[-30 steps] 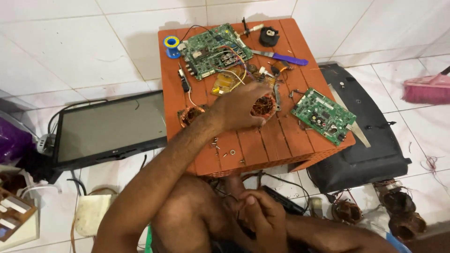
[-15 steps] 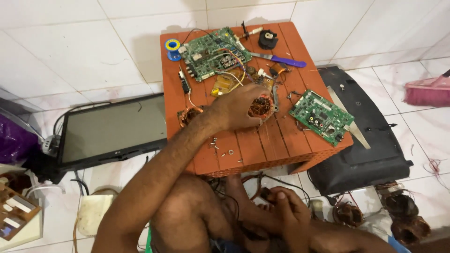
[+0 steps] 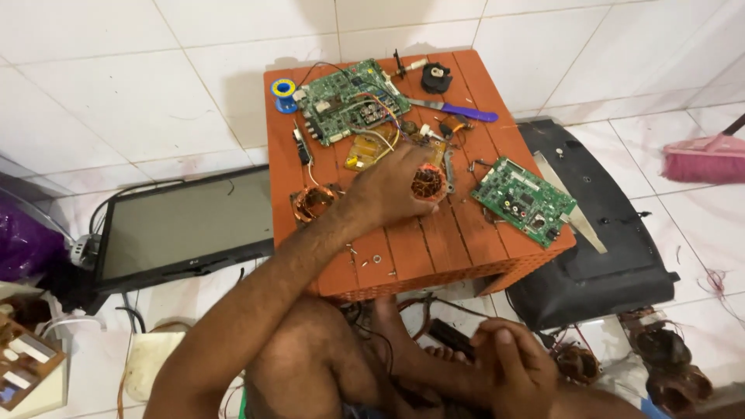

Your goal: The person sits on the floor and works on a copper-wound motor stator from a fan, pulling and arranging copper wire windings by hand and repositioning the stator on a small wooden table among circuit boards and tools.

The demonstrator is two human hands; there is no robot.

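Head view: left hand, centre frame, fingers closed in a grip on a copper coil at its right edge, resting on the orange surface. Second copper coil lies left of the wrist. Right hand, lower frame below the surface, is curled; contents cannot be told. Circuit boards: two green, one upper centre, one right. Monitor on floor, left.

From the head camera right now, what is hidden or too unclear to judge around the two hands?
- Copper coil: mostly covered by the left hand.
- Right hand: whatever it grips is hidden under its fingers.
- Screws on the orange table: too small to tell type.
- Pink broom: cut off by the right edge.
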